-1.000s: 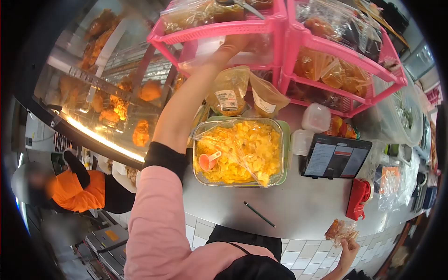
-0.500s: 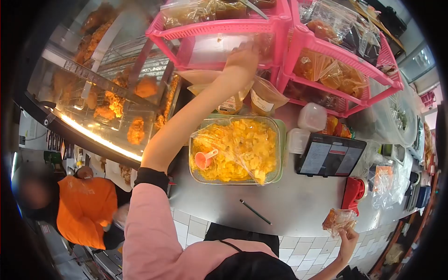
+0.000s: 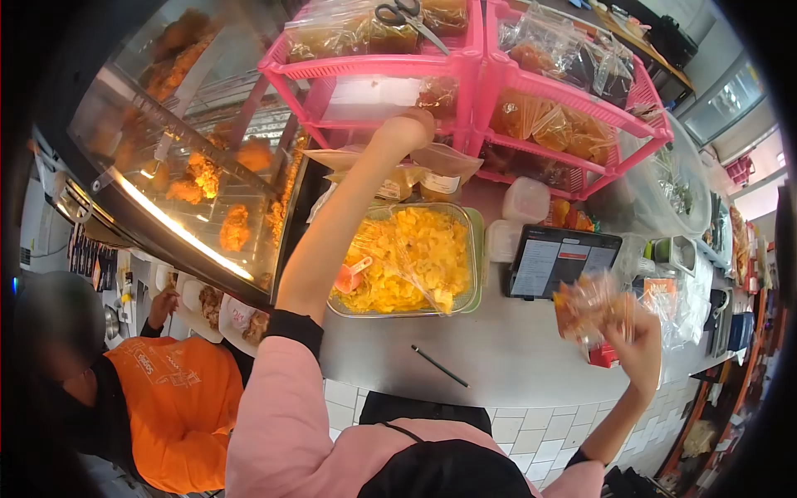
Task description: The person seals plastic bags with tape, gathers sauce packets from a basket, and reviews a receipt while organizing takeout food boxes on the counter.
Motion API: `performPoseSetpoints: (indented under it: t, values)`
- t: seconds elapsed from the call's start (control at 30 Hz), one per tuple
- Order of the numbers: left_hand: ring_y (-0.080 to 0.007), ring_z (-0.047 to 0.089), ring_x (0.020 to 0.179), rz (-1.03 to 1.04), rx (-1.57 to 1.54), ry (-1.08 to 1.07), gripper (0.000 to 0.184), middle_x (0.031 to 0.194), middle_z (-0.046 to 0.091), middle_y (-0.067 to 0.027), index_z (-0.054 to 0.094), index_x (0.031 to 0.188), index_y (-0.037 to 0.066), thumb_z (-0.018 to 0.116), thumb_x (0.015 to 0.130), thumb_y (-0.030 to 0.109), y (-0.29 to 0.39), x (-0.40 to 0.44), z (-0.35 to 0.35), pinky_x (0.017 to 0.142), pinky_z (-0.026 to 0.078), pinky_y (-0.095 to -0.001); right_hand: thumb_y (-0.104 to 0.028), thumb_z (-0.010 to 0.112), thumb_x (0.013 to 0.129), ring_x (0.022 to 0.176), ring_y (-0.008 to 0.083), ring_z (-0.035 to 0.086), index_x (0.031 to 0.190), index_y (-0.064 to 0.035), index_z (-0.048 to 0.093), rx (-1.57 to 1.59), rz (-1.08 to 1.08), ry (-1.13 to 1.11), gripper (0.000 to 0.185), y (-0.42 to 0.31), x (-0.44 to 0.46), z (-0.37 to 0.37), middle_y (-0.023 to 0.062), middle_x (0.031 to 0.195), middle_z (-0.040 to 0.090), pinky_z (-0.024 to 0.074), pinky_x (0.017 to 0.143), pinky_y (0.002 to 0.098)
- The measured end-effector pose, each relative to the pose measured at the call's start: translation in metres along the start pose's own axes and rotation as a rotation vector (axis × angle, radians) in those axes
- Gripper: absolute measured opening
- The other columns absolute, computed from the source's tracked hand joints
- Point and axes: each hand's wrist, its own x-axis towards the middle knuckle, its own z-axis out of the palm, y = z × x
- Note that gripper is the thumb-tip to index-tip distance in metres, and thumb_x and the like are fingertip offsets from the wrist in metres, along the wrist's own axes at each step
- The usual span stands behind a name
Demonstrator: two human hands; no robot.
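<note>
My left hand (image 3: 411, 127) reaches to the front of the pink rack's middle shelf, beside a plastic bag of reddish sauce (image 3: 437, 93). Its fingers are turned away, so whether they grip anything is hidden. Raised in front of the tablet, my right hand (image 3: 635, 340) pinches a clear plastic bag of reddish-brown food (image 3: 585, 307), blurred by motion. Under my left forearm stands a glass dish of yellow chunks (image 3: 415, 257), partly covered by plastic film. A pink scoop (image 3: 350, 275) lies in it.
The pink rack (image 3: 365, 65) holds bagged food, with scissors (image 3: 411, 21) on top. Pouches (image 3: 438, 184), white tubs (image 3: 525, 201), a tablet (image 3: 563, 264) and a pencil (image 3: 440, 366) are on the steel counter (image 3: 374, 357). A heated display case (image 3: 191, 166) and an orange-shirted co-worker (image 3: 170, 398) are at left.
My right hand has lifted the bag up from the counter's front edge toward the tablet. My left hand has drawn back slightly at the shelf. The view has shifted, and the co-worker has moved.
</note>
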Motion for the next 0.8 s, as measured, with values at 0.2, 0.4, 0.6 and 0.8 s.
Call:
performPoseSetpoints:
  t: [0.2, 0.4, 0.6, 0.8]
  values:
    - [-0.0323, 0.055, 0.094, 0.076, -0.548, 0.862, 0.027, 0.099, 0.057, -0.0197, 0.055, 0.105, -0.001, 0.044, 0.088, 0.017, 0.037, -0.122, 0.002, 0.076, 0.044, -0.0388, -0.005, 0.06, 0.068, 0.058, 0.0228, 0.052, 0.084, -0.0011, 0.063, -0.141, -0.553, 0.095, 0.016, -0.087, 0.099, 0.031, 0.0123, 0.064, 0.055, 0.0416, 0.06, 0.032]
    - [-0.0313, 0.053, 0.092, -0.282, -0.805, 1.027, 0.02, 0.095, 0.055, -0.0163, 0.051, 0.102, -0.001, 0.048, 0.084, 0.006, 0.025, -0.209, 0.003, 0.078, 0.043, -0.0377, -0.014, 0.055, 0.074, 0.071, 0.036, 0.054, 0.071, 0.0009, 0.056, -0.545, -1.014, 0.105, 0.015, -0.142, 0.216, 0.088, 0.0181, 0.072, 0.056, 0.0425, 0.062, 0.0442]
    - [-0.028, 0.058, 0.096, -0.389, -0.65, 1.267, 0.036, 0.106, 0.057, -0.0189, 0.047, 0.111, -0.003, 0.058, 0.082, 0.015, -0.108, -0.13, 0.022, 0.079, 0.047, -0.0351, -0.01, 0.054, 0.075, 0.074, 0.0367, 0.055, 0.076, 0.0008, 0.058, -0.259, -1.018, 0.125, 0.012, -0.139, 0.265, 0.181, 0.02, 0.075, 0.056, 0.0433, 0.066, 0.0442]
    - [-0.0385, 0.057, 0.086, -0.605, -0.505, 0.9, 0.043, 0.092, 0.056, -0.0238, 0.041, 0.105, -0.006, 0.059, 0.074, 0.016, -0.105, -0.109, -0.01, 0.074, 0.047, -0.0444, -0.01, 0.056, 0.074, 0.071, 0.037, 0.056, 0.086, -0.0023, 0.063, 0.054, -0.876, 0.273, 0.016, -0.112, 0.293, 0.235, 0.0194, 0.075, 0.057, 0.0432, 0.065, 0.0427]
